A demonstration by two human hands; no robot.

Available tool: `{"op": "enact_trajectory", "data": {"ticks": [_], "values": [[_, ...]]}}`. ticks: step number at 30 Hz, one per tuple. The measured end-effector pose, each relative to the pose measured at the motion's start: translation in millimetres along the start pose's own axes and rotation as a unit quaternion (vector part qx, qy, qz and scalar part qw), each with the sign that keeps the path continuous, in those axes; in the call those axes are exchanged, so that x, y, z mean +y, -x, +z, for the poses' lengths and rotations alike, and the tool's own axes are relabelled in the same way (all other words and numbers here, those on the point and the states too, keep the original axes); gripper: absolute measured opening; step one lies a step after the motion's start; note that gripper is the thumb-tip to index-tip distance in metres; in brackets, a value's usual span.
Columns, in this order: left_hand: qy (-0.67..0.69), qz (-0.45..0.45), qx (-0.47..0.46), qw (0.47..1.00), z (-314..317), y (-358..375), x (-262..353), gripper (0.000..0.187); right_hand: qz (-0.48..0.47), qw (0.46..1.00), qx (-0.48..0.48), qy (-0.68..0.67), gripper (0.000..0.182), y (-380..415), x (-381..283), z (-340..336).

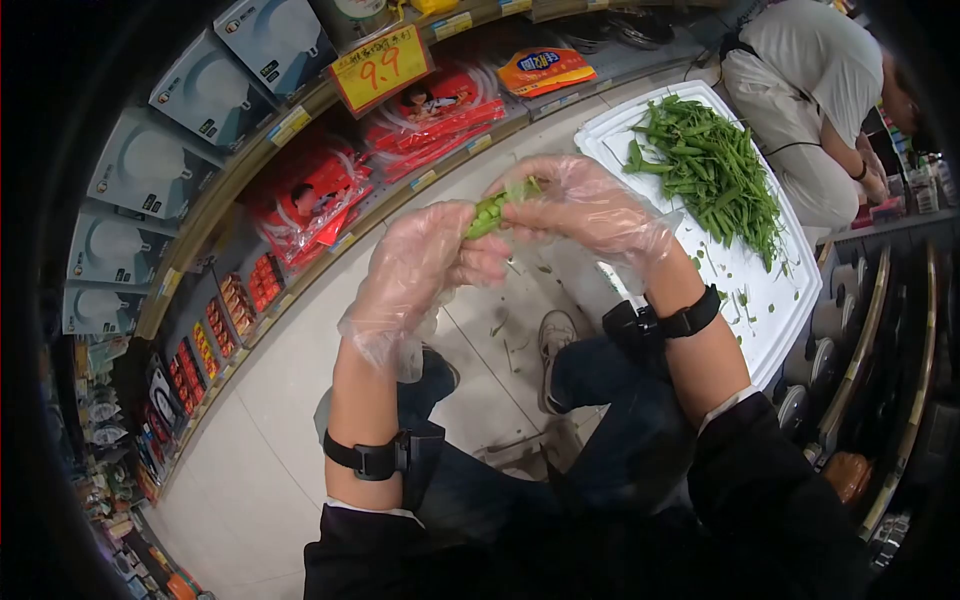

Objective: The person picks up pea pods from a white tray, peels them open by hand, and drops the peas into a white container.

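A green pea pod (486,218) is held up between my two hands, above the tiled floor. Rounded bumps like peas show along it. My left hand (425,262), in a clear plastic glove, pinches the pod's lower end. The same kind of glove covers my right hand (588,208), whose fingers are closed on the pod's upper end. To the right of my right hand, a heap of green pea pods (712,172) lies on a white tray (775,325). Small green scraps are scattered over the tray.
Shelves with boxed goods (150,165), red packets (430,110) and a yellow price sign (382,68) curve along the left and top. A person (805,110) crouches beyond the tray. Pans (810,360) line a right-hand shelf. Green bits litter the floor tiles (480,345).
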State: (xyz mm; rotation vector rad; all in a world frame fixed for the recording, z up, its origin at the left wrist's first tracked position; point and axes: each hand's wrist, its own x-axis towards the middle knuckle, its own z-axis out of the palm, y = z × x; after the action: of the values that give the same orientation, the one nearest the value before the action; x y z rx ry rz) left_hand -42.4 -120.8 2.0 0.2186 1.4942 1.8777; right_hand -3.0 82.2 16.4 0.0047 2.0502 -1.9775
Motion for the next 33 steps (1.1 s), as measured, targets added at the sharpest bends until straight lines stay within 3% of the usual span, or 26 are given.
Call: {"op": "enact_trajectory", "data": {"ticks": [3,5,7,11,13,14,16,17,19,21,23,25,26,28,30,33], "values": [[0.011,-0.013,-0.025,1.000,-4,-1,0,0.033,-0.015,1.000,0.005,0.027,0.025,1,4,0],[0.001,0.047,-0.073,0.996,-9,-5,-9,0.034,-0.032,0.998,0.011,0.050,0.028,-1,4,2],[-0.002,0.037,-0.057,0.998,-8,-6,-10,0.037,-0.087,0.968,0.076,0.225,0.035,2,0,8],[0.024,0.026,0.013,0.999,-1,-13,-16,0.037,-0.184,0.940,0.119,0.260,0.040,-5,13,11],[0.034,0.034,0.029,0.998,7,-15,-20,0.035,-0.241,0.937,0.222,0.120,0.042,-19,30,16],[0.047,0.040,0.044,0.997,11,-16,-23,0.033,-0.242,0.936,0.224,0.121,0.042,-23,35,20],[0.022,0.048,0.065,0.996,21,-20,-30,0.031,-0.088,0.953,0.251,-0.142,0.034,-26,39,37],[-0.002,0.054,0.090,0.995,25,-22,-33,0.030,-0.089,0.952,0.254,-0.143,0.034,-28,37,43],[-0.068,0.064,0.128,0.987,31,-26,-38,0.027,0.003,0.903,0.287,-0.319,0.030,-32,30,55],[-0.135,0.078,0.168,0.973,36,-30,-39,0.025,0.017,0.882,0.284,-0.376,0.030,-45,36,62],[-0.363,0.158,0.259,0.881,40,-31,-39,0.019,0.031,0.857,0.279,-0.432,0.033,-56,46,63],[-0.376,0.177,0.270,0.868,39,-33,-38,0.017,0.068,0.781,0.213,-0.584,0.034,-64,51,62],[-0.386,0.194,0.283,0.856,38,-34,-37,0.016,0.067,0.780,0.213,-0.585,0.034,-66,54,61],[-0.399,0.176,0.258,0.862,37,-29,-23,0.017,0.074,0.748,0.158,-0.641,0.034,-67,53,57],[-0.413,0.158,0.228,0.868,33,-26,-17,0.017,0.068,0.731,0.166,-0.658,0.035,-70,52,53],[-0.374,0.229,0.141,0.888,27,-22,-21,0.020,0.046,0.708,0.189,-0.679,0.035,-71,51,53]]}}
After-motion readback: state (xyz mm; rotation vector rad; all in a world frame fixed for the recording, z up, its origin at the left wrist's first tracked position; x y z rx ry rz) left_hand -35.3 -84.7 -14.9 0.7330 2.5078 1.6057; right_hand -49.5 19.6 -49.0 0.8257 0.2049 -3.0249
